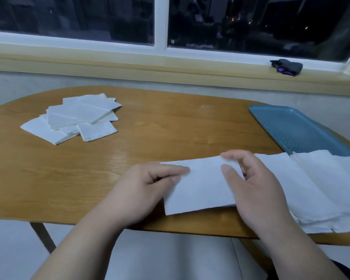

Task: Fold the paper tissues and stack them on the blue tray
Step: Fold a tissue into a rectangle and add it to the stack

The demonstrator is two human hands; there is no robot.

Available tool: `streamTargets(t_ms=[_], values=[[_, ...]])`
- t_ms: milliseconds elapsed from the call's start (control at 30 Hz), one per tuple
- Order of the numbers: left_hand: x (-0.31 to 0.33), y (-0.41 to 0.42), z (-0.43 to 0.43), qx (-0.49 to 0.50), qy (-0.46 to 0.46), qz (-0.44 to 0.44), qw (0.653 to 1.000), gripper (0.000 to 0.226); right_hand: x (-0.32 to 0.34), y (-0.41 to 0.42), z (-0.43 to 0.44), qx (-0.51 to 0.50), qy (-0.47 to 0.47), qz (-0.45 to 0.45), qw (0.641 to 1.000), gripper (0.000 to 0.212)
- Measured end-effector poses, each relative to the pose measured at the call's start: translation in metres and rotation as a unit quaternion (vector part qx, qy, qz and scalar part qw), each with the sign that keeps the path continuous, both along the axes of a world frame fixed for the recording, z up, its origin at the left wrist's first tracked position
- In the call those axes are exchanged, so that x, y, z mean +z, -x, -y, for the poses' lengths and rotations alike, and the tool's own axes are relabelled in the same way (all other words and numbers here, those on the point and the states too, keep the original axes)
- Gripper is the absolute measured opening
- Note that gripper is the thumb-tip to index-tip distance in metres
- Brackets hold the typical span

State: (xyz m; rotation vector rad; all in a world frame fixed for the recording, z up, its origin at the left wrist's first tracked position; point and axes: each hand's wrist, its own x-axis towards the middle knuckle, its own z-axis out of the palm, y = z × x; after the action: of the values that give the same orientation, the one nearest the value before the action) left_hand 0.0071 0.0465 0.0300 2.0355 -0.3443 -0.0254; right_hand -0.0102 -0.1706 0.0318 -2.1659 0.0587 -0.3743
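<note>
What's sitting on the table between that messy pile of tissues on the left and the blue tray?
Nothing. In the head view, only bare wooden table runs between the tissue pile and the blue tray.

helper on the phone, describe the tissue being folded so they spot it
Find the near edge of the wooden table, between the scattered pile far left and the flat stack at right. It is the one tissue the left hand and right hand hold.
</note>
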Motion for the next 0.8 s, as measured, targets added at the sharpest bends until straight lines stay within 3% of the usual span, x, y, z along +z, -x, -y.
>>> streamTargets(t_ms=[167, 533, 633, 700, 800], values=[[-0.012, -0.012, 0.005, 0.007, -0.099, 0.008, 0.995, 0.016, -0.016, -0.012, 0.009, 0.003, 0.102, -0.040, 0.994, 0.017], [-0.026, -0.033, 0.009, -0.003, -0.223, 0.052, 0.973, 0.019, -0.035, -0.025, 0.016, 0.021, 0.255, -0.041, 0.966, 0.025], [-0.028, -0.035, 0.009, 0.001, -0.220, 0.059, 0.974, 0.019, -0.035, -0.024, 0.016, 0.025, 0.269, -0.050, 0.962, 0.025], [-0.029, -0.036, 0.008, 0.016, -0.221, 0.070, 0.973, 0.026, -0.033, -0.024, 0.016, 0.028, 0.272, -0.052, 0.960, 0.033], [-0.030, -0.037, 0.010, 0.040, -0.305, 0.072, 0.949, 0.057, -0.028, -0.027, 0.013, 0.052, 0.313, -0.076, 0.945, 0.045]])
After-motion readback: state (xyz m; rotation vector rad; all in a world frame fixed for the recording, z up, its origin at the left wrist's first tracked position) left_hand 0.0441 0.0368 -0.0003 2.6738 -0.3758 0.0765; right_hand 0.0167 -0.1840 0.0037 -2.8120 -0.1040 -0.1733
